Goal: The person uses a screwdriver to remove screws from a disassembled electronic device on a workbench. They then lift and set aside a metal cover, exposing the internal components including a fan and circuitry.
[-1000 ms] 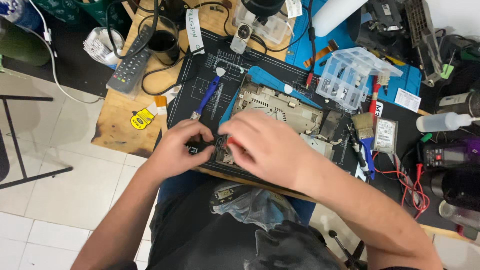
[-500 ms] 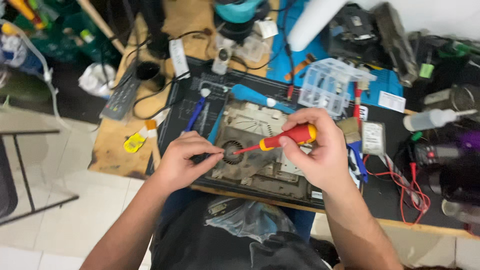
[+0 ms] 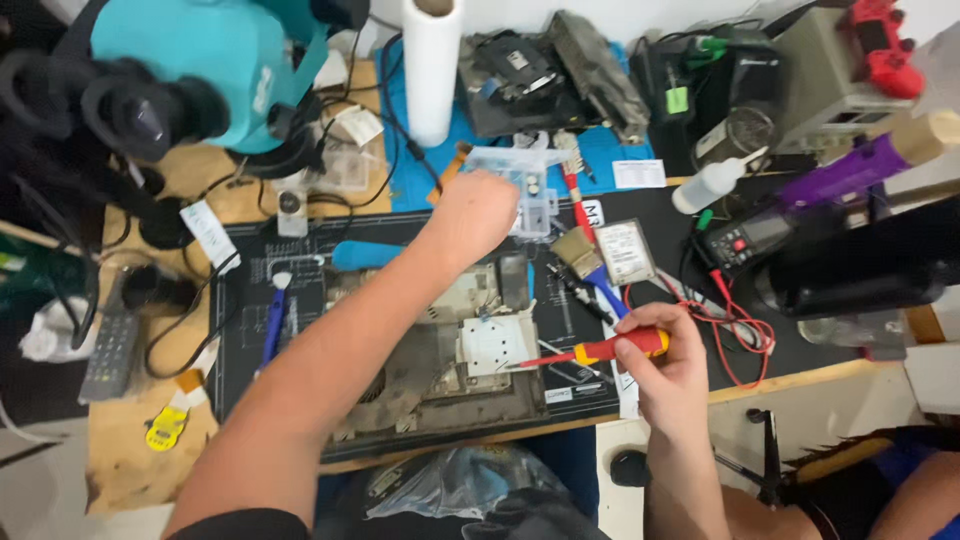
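Screwdriver (image 3: pixel 600 350) in right hand (image 3: pixel 665 360) grip — tip leftward.

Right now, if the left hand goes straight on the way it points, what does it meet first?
Probably the clear plastic compartment box: the left hand already reaches over its near edge, though the height above it is unclear.

- The left arm stretches far forward and up across the view, bare, elbow low at the bottom left.
- The left hand (image 3: pixel 472 215) is at the end of that reach, back of the hand up, fingers curled down and hidden from view.
- The right forearm rises from the bottom edge, nearly upright.
- The right hand (image 3: pixel 665 365) is closed in a fist-like grip, thumb on top, knuckles turned left.
- The two hands are well apart.
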